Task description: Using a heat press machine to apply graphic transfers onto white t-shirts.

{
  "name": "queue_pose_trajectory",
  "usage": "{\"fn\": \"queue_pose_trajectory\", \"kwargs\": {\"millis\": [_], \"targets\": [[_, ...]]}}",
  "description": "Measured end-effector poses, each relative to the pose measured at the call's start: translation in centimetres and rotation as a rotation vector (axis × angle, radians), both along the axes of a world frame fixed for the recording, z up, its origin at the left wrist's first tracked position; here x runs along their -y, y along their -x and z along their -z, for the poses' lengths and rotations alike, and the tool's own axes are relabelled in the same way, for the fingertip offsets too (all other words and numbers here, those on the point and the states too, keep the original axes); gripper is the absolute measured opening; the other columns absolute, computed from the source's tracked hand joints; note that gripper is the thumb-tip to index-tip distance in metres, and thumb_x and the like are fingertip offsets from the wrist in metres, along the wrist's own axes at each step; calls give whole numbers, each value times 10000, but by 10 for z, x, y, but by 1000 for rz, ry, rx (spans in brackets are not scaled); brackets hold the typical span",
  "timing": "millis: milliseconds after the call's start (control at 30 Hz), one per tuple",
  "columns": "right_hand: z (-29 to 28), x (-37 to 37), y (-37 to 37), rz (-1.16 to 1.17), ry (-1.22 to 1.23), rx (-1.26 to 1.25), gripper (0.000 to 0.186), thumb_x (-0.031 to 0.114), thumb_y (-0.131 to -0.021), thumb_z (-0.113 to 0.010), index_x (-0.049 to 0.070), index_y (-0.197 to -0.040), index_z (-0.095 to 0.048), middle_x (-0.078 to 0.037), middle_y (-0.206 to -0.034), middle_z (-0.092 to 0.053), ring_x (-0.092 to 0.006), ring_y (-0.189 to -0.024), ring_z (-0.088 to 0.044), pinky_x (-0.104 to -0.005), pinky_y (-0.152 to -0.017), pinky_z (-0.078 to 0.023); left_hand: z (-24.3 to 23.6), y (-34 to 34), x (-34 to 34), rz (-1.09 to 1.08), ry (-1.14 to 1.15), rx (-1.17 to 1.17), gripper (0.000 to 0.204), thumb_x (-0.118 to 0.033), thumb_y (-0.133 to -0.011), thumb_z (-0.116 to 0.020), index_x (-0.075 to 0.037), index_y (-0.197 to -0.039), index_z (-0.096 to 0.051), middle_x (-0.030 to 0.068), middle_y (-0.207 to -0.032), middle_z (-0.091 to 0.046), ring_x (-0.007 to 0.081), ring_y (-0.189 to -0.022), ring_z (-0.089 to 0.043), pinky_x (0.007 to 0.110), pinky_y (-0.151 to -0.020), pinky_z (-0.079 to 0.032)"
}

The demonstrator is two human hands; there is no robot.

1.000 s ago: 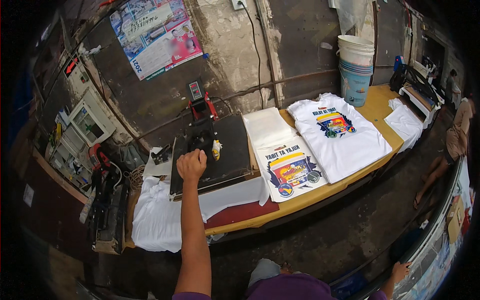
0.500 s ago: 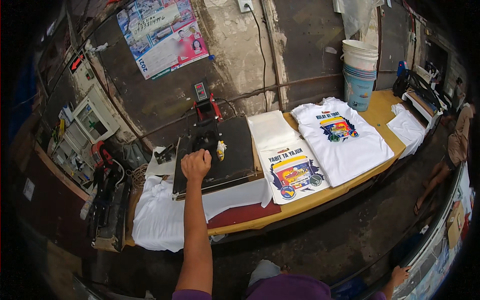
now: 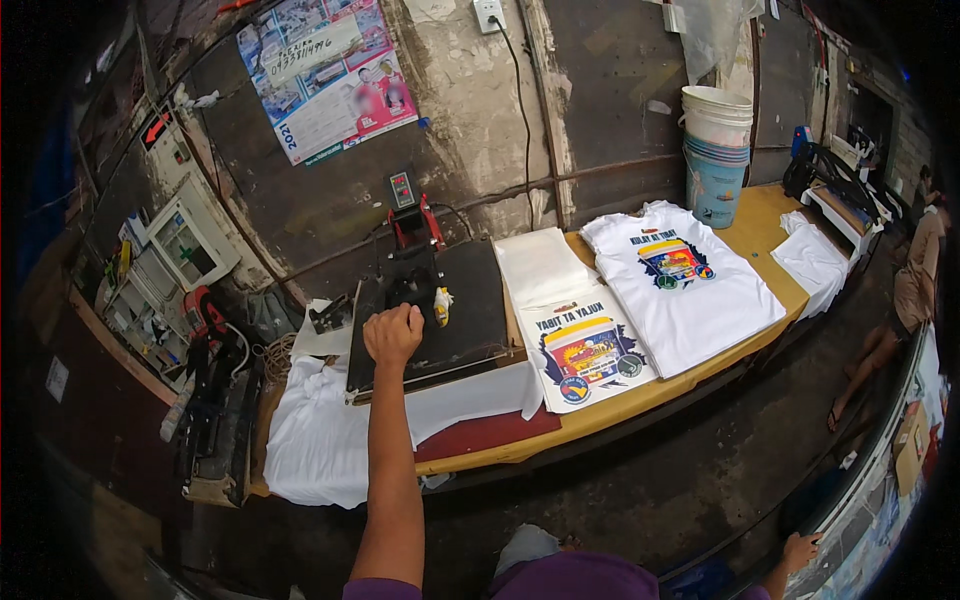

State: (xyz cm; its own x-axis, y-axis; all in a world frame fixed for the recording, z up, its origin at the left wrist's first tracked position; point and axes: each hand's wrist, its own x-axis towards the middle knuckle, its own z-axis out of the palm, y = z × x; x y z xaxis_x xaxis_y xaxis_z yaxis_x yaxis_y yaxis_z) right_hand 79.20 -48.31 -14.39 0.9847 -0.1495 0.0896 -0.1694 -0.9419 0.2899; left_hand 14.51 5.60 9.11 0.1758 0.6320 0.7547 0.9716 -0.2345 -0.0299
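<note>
My left hand (image 3: 393, 335) is closed in a fist at the front of a black flat heat press (image 3: 470, 325), wrapped round its handle, which the fingers mostly hide. A small yellow and white wrapped piece (image 3: 442, 306) is on the press, just right of the fist. White cloth (image 3: 480, 392) sticks out from under the press along its front edge. Far off at the lower right, my right hand (image 3: 800, 550) rests on the edge of a long surface (image 3: 850, 510), fingers stretched over it, with nothing seen in them.
Right of the press lie printed transfer sheets (image 3: 590, 360) and a stack of printed white T-shirts (image 3: 690, 285). Stacked buckets (image 3: 716, 160) stand behind them. A white shirt (image 3: 320, 430) hangs over the table's left front. Another person (image 3: 915, 270) stands at the far right.
My view has shifted slightly. My left fist stays at the press handle and my right hand stays on the edge.
</note>
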Motion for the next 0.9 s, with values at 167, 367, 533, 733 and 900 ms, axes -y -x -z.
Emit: {"fn": "queue_pose_trajectory", "kwargs": {"millis": [167, 367, 533, 733, 900], "targets": [[16, 11, -11, -6, 23, 69, 637, 393, -891, -528, 96, -1404, -296, -172, -1206, -520, -274, -1080, -537, -390, -811, -526, 4, 0, -4, 14, -1, -5, 295, -285, -834, -489, -59, -658, -557, 138, -621, -595, 350, -581, -566, 451, -585, -431], [16, 12, -10, -74, -19, 71, 640, 324, -829, -532, 93, -1384, -313, -214, -1144, -534, -337, -1070, -538, -447, -825, -511, 4, 2, -5, 25, -20, -18, 283, -270, -837, -492, -62, -655, -555, 135, -623, -594, 346, -580, -566, 442, -582, -433], [13, 8, -9, -18, -32, 58, 628, 321, -839, -522, 93, -1385, -312, -214, -1194, -516, -335, -1101, -523, -451, -847, -502, 4, 3, -6, 22, -22, -24, 292, -273, -838, -487, -60, -647, -547, 141, -624, -592, 349, -582, -565, 450, -580, -430], [1, -1, 0, -3, -21, 25, 618, 317, -849, -519, 98, -1388, -310, -211, -1235, -495, -333, -1136, -500, -454, -873, -488, 1, 1, -2, 22, -33, -17, 297, -275, -835, -487, -58, -641, -541, 144, -614, -587, 353, -578, -562, 450, -577, -428], [14, 6, -9, 11, 17, 57, 703, 427, -870, -567, 111, -1418, -261, -167, -1192, -526, -281, -1097, -522, -401, -812, -530, 4, 1, -4, 14, -48, -21, 289, -273, -822, -503, -66, -625, -546, 129, -594, -583, 333, -564, -567, 435, -573, -435]]}}
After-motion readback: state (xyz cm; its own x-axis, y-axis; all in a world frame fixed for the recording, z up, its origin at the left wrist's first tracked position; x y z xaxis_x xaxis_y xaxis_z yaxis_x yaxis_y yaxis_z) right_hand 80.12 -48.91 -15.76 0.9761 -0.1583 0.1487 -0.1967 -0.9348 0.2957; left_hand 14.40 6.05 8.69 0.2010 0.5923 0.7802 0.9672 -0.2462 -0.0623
